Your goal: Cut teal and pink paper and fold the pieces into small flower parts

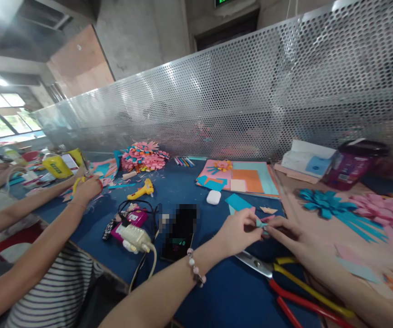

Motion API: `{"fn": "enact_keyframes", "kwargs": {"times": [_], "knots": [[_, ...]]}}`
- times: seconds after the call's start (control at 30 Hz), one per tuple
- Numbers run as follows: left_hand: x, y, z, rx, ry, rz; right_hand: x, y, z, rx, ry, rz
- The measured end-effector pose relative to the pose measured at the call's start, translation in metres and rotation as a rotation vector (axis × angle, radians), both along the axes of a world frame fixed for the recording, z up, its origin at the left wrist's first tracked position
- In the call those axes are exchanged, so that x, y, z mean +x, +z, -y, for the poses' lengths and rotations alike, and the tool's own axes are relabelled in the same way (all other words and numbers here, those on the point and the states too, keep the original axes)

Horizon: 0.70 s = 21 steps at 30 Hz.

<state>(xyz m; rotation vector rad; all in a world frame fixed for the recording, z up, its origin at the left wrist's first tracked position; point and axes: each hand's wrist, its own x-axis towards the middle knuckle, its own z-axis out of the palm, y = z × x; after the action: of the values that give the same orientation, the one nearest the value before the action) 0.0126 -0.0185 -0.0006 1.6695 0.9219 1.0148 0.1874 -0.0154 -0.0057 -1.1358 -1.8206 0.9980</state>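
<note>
My left hand (240,232) and my right hand (287,234) meet above the blue table. Between their fingertips they pinch a small light-blue piece of paper (261,224), partly covered by the fingers. Just behind the left hand lie a blue paper sheet (239,202) and a small tan paper scrap (268,210). Below both hands rests a pair of scissors (256,263) with red and yellow handles, its blades partly under the left wrist. To the left of my left forearm is a black phone (182,232), partly blurred out.
Nearby are a white earbud case (213,197), a yellow glue gun (142,190), a power strip (135,237) with cables, stacked coloured paper (251,175) and blue paper flowers (328,202). A co-worker's hand (87,189) holds yellow scissors at left. A perforated metal panel (217,100) stands behind.
</note>
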Motion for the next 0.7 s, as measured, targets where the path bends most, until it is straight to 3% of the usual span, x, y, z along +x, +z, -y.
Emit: {"fn": "enact_keyframes", "kwargs": {"times": [0.2, 0.7], "knots": [[0.000, 0.003, 0.002, 0.041, 0.026, -0.092, -0.001, -0.013, -0.004, 0.114, -0.093, 0.015], [-0.002, 0.002, 0.004, 0.048, 0.065, -0.087, 0.000, -0.014, 0.004, 0.446, -0.189, 0.257]]}}
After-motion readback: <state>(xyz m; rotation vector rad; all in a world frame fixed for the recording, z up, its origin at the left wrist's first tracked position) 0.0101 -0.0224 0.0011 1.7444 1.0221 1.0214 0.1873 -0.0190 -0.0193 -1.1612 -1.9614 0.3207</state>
